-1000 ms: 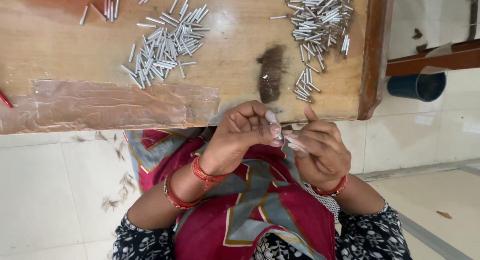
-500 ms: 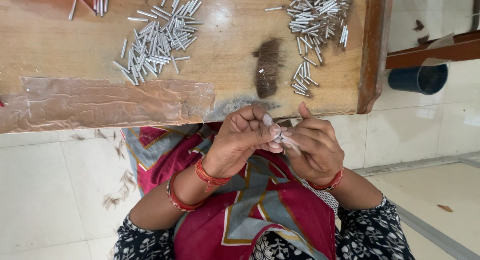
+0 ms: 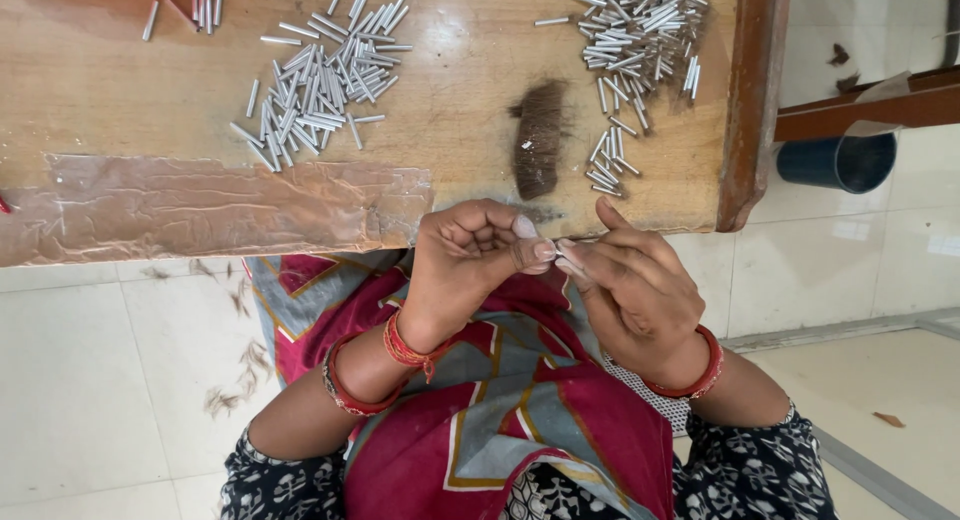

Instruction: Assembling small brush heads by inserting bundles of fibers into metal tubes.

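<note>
Far left on the wooden table (image 3: 120, 110): a few loose metal tubes (image 3: 205, 5) near the top edge, a patch of clear tape (image 3: 210, 205) stuck along the near edge. Further right, a spread pile of short silvery tubes (image 3: 320, 75), lying flat in all directions. Past that, a small tuft of dark hair (image 3: 540, 150), then a second pile of tubes (image 3: 635, 40) trailing down toward the table edge.

Below the edge, over the lap: left hand (image 3: 470, 255) curled closed, thumb and forefinger pinched at the tip. Right hand (image 3: 635, 285) likewise closed, fingertips meeting the left's. Between the pinches, a thin silvery tube (image 3: 566, 248), mostly hidden by fingers; whether hair is being fed into it, cannot tell.

Likely very light, stiff, smooth and slippery, easy to drop or roll away. Best taken across the middle with fingertips, ends left free.

Far right, beyond the table leg: a dark blue cup (image 3: 838, 162) on the tiled floor.
</note>
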